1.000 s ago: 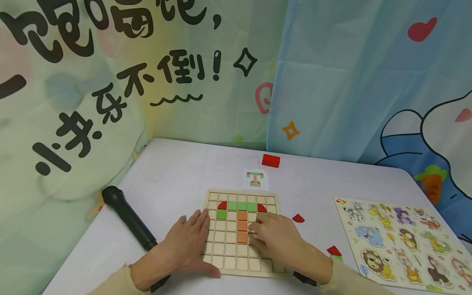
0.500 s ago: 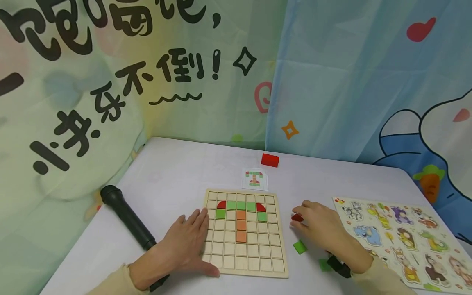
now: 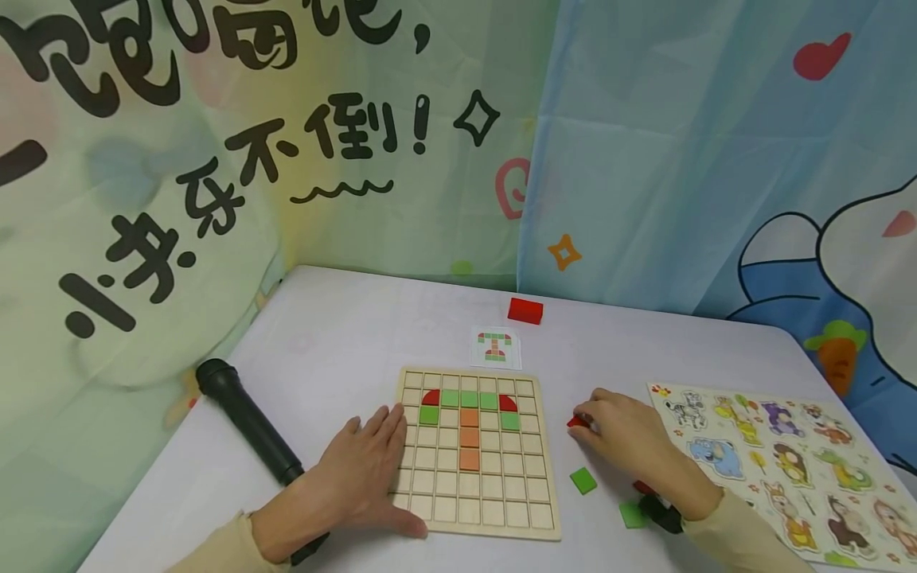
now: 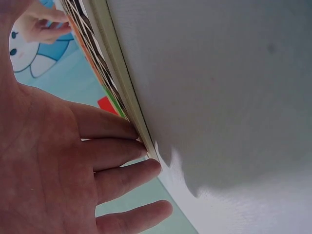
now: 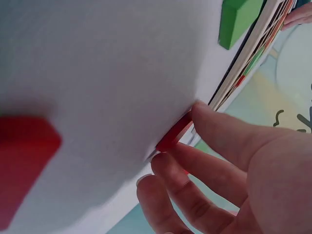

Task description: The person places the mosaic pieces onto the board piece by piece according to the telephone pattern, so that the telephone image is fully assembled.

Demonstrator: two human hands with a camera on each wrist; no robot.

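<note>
My left hand (image 3: 358, 473) lies with straight fingers along the left edge of a wooden grid board (image 3: 505, 521); in the left wrist view its fingertips (image 4: 146, 168) meet the board's side. Several green tiles (image 3: 469, 399), two red quarter-round tiles (image 3: 506, 404) and a column of three orange tiles (image 3: 469, 438) sit in the board's squares, forming a T. To the right of the board, my right hand (image 3: 634, 438) pinches a red quarter-round tile (image 5: 174, 134) between thumb and fingers, low over the white table. Most of that tile is hidden by the fingers in the head view.
Loose green tiles (image 3: 583, 480) and a red piece (image 3: 642, 487) lie near my right wrist. An animal puzzle board (image 3: 745, 469) is at right, a black microphone (image 3: 247, 418) at left. Behind the grid board are a pattern card (image 3: 494, 348) and a red block (image 3: 526, 311).
My right hand has left the board and moved right to the red quarter-round tile, which it now pinches. A green tile shows under the right red corner. The left hand stays put.
</note>
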